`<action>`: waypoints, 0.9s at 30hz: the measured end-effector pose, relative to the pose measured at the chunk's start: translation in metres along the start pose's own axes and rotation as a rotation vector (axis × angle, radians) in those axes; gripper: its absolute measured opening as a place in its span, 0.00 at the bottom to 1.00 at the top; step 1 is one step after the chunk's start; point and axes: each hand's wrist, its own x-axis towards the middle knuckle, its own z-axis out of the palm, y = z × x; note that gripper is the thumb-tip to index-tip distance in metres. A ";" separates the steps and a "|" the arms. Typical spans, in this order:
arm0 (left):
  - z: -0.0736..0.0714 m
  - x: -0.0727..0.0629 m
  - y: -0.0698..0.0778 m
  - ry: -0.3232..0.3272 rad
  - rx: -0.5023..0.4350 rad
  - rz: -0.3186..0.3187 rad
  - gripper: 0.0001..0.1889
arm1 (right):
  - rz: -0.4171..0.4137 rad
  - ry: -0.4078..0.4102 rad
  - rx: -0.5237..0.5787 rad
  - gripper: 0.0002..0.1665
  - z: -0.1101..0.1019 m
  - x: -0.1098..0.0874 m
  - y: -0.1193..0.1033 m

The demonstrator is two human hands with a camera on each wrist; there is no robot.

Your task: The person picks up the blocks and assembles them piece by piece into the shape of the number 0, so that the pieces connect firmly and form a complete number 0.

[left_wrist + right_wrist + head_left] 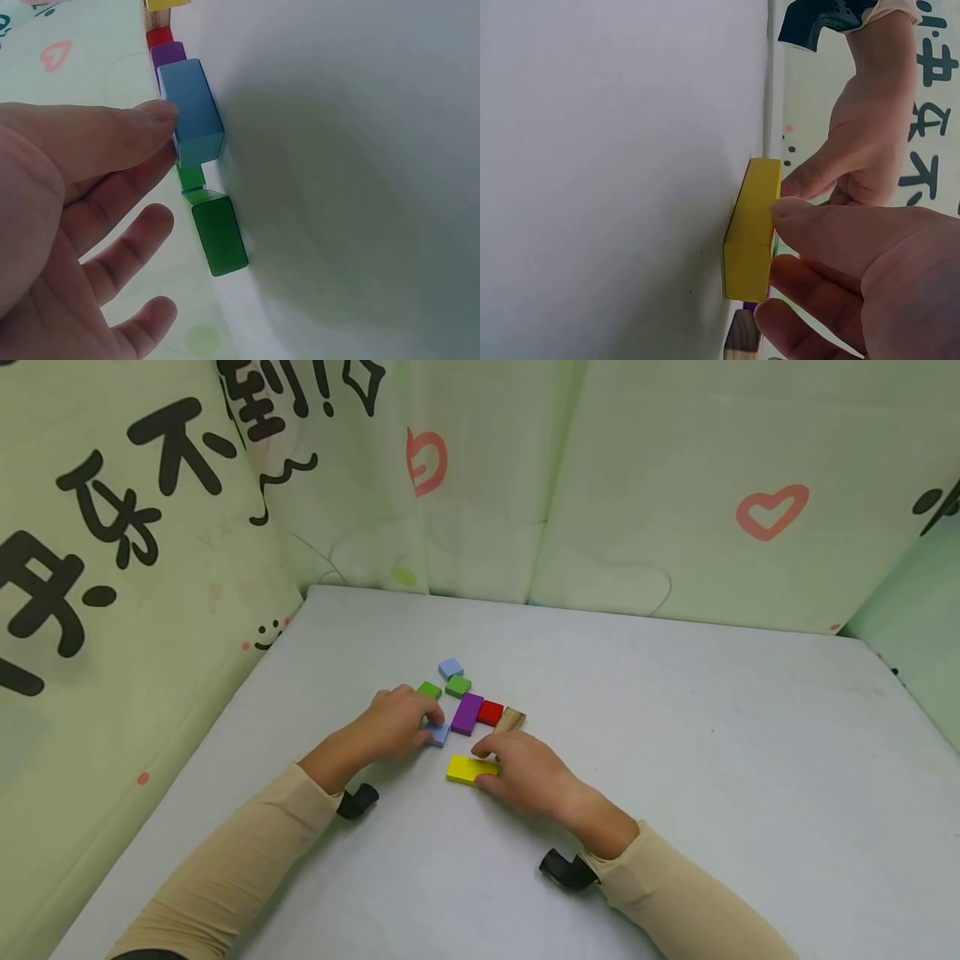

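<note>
My left hand [393,727] pinches a light blue block [438,736] between thumb and index finger. Its other fingers are spread loosely in the left wrist view, beside a dark green block [220,236]. Nearer the front, my right hand [528,772] grips a flat yellow block [463,768], with the thumb on its near side and the index finger across from it. Between the hands and slightly behind lie a purple block [467,714], a red block [491,712] against it, and a wood-grain block [510,719], partly hidden by the right hand.
Behind the left hand lie two green blocks [458,686] and a second light blue block [451,667]. Everything sits on a white table [712,777]. Printed pale green curtains [637,468] hang along the table's back and sides. Each wrist carries a black camera [567,870].
</note>
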 end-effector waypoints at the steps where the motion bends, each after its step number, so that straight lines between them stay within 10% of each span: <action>1: 0.000 0.000 0.000 -0.002 0.003 -0.001 0.11 | -0.001 0.000 0.003 0.18 0.000 0.000 0.000; 27: -0.002 -0.005 -0.006 -0.051 -0.036 -0.013 0.10 | -0.023 0.012 0.016 0.16 0.009 0.003 -0.001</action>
